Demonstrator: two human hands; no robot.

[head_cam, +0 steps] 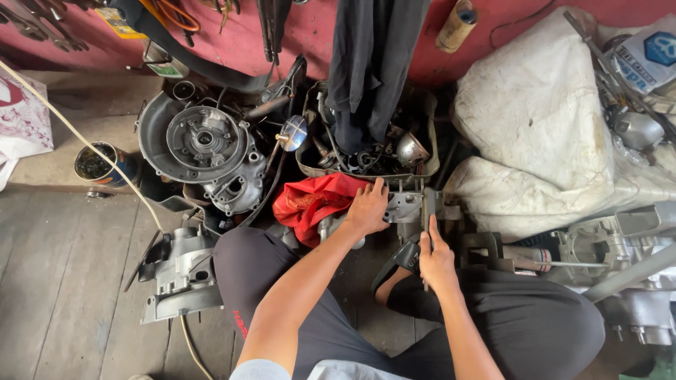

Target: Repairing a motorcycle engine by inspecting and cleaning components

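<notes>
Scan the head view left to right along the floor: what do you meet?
Tin can → round engine cover → red rag → left hand on the metal engine part → right hand → white sack

Person: dark grey trousers (pixel 535 317) with small red marking at left thigh; light grey shirt (pixel 338 369); bare forearms.
</notes>
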